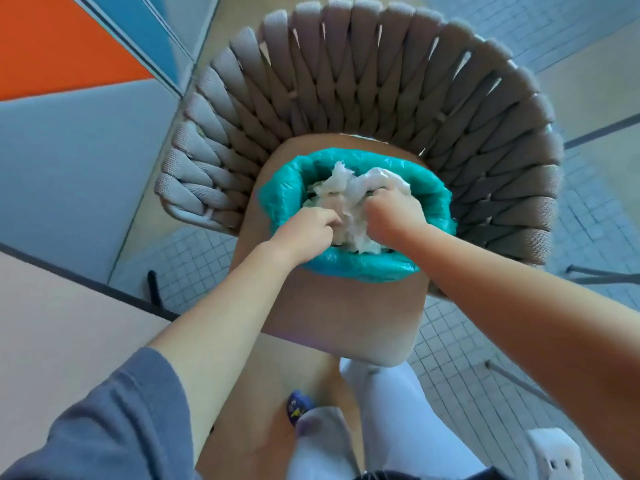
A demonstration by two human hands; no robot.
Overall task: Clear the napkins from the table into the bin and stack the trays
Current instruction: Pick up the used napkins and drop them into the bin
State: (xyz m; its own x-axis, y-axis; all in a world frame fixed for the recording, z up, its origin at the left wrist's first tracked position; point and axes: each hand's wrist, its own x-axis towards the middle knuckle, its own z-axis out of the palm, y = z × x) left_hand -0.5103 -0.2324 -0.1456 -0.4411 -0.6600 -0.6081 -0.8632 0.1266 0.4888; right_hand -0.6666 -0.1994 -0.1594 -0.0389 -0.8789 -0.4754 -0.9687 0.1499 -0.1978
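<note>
**Inspector:** State of the hands?

**Assistant:** Both are down in the small bin lined with a teal plastic bag point(356, 268). The left hand point(308, 230) has its fingers curled into the heap of crumpled white paper napkins point(349, 199); the right hand point(394, 213) is fisted on the same heap, gripping or pressing it.

**Inspector:** Location of the task items?

**Assistant:** Napkins are in the bin, piled to about rim level. No trays or table top are identifiable in view.

**Inspector:** Risks?

**Assistant:** In my judgement, three. The bin stands on the tan seat point(346, 317) of a chair with a grey woven-rope back point(381, 81), so an off-centre push could slide or tip it. Napkins could spring up and spill when the hands lift. Hard pressure may drag the liner off the rim.

**Inspector:** Surroundings?

**Assistant:** Small pale square floor tiles point(460, 358), wall panels in orange point(59, 39) and blue-grey, dark metal furniture legs at right.
</note>
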